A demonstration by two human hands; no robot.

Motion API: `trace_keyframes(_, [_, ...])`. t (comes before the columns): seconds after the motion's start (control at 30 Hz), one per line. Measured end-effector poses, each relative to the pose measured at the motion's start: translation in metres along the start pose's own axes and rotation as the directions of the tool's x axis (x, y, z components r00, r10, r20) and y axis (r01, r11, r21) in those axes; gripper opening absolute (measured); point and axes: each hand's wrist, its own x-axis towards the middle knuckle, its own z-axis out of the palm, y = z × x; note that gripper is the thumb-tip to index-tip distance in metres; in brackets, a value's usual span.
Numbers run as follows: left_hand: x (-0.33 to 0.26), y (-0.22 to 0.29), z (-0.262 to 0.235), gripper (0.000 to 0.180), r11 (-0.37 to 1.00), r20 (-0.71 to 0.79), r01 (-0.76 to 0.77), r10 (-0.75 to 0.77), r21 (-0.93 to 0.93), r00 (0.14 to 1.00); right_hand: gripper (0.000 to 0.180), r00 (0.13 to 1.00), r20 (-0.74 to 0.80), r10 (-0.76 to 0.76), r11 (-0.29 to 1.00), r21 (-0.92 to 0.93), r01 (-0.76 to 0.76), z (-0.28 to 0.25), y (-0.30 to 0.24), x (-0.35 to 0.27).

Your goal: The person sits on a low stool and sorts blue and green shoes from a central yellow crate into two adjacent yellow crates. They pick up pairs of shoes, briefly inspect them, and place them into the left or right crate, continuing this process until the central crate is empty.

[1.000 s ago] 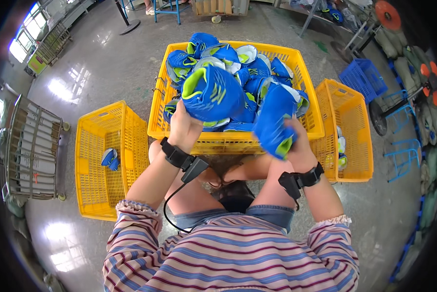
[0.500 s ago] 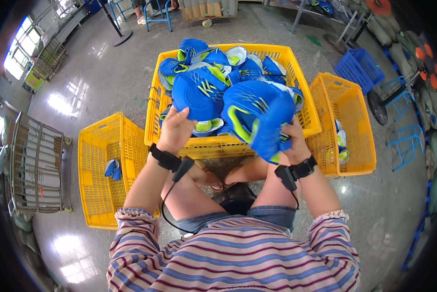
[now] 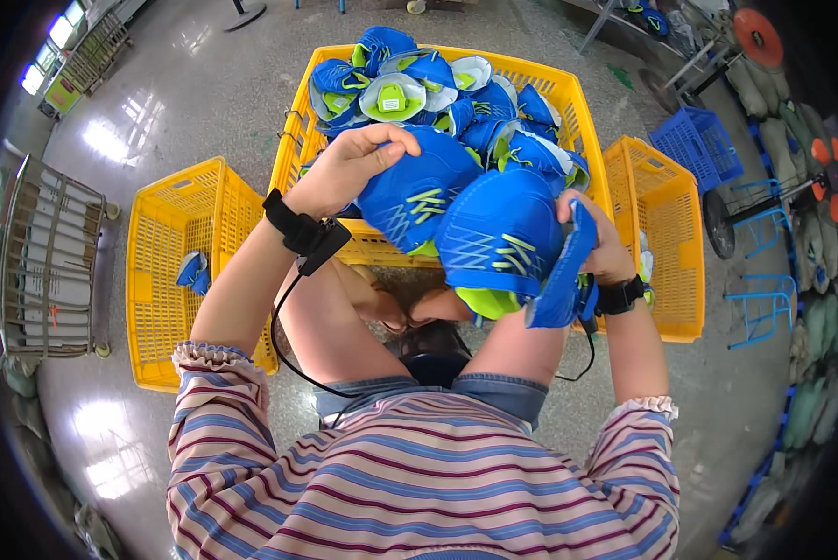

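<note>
Two blue shoe uppers with lime-green linings are in my hands above the near edge of a yellow crate. My left hand (image 3: 358, 163) grips the toe end of the left shoe upper (image 3: 417, 191), thumb and fingers bent over its far edge. My right hand (image 3: 604, 238) is closed round the side of the right shoe upper (image 3: 495, 224); its fingers are partly hidden behind a blue flap. The two uppers lie side by side, lacing toward me. Beyond them, the yellow crate (image 3: 585, 117) holds a heap of similar uppers (image 3: 479, 112), some showing pale insides.
A yellow crate (image 3: 143, 322) on my left has a blue piece inside. Another yellow crate (image 3: 678, 238) stands on my right with a few pieces in it. Farther right are a blue basket (image 3: 694, 145) and an orange-bladed fan (image 3: 831, 173). A wheeled metal rack (image 3: 55, 257) stands far left.
Both uppers have turned so their lacing faces me, and the right one's opening has swung toward me. My left hand has moved up to the toe. The view has shifted slightly.
</note>
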Motion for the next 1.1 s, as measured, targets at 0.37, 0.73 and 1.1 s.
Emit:
trace_keyframes(0.37, [0.004,0.016,0.048,0.043,0.988,0.018,0.123,-0.125,0.095,0.992,0.058,0.977,-0.104,-0.186,0.964,-0.211,0.161,0.033,-0.007,0.028])
trace_keyframes(0.73, [0.001,-0.021,0.01,0.029,0.676,-0.062,0.196,-0.337,-0.71,0.939,0.064,0.997,0.003,-0.078,0.675,0.736,0.051,0.013,0.019,0.009])
trace_keyframes(1.1, [-0.011,-0.022,-0.031,0.038,0.805,-0.471,-0.192,-0.12,-0.561,0.874,0.056,0.977,-0.21,-0.045,0.907,0.4,0.127,0.02,0.042,0.016])
